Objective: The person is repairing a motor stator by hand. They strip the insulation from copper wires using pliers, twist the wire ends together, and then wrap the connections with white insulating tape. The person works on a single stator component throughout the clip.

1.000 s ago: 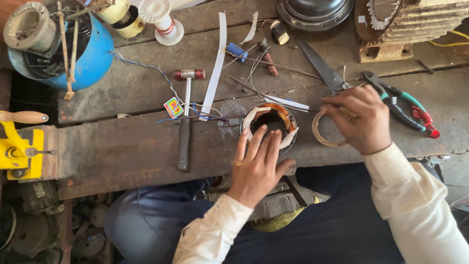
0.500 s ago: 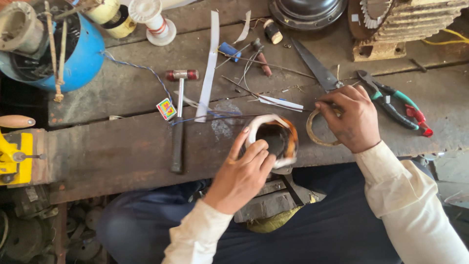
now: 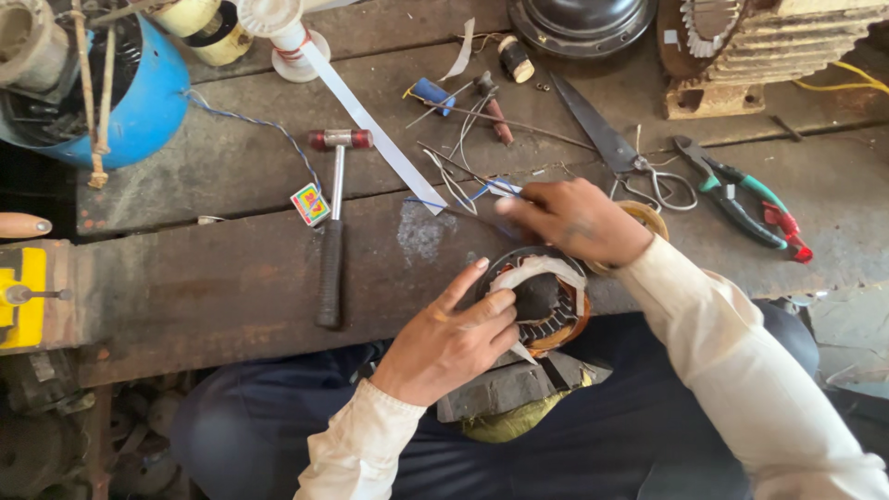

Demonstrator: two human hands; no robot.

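Cream long sleeves, dark navy trousers, bare hands [image 3: 444, 338], no gloves.

The left hand [image 3: 454, 338] covers the nine o'clock side of the round motor stator [image 3: 546, 306], and the right hand [image 3: 569, 220] hides most of the tape roll [image 3: 645, 218] behind it. What the right fingertips pinch is too small to tell. The blue drum [image 3: 139, 102] is cut off at the eleven o'clock corner, the dark round housing [image 3: 579, 23] and toothed metal part [image 3: 741, 46] at twelve, the yellow vise [image 3: 23, 296] at nine.
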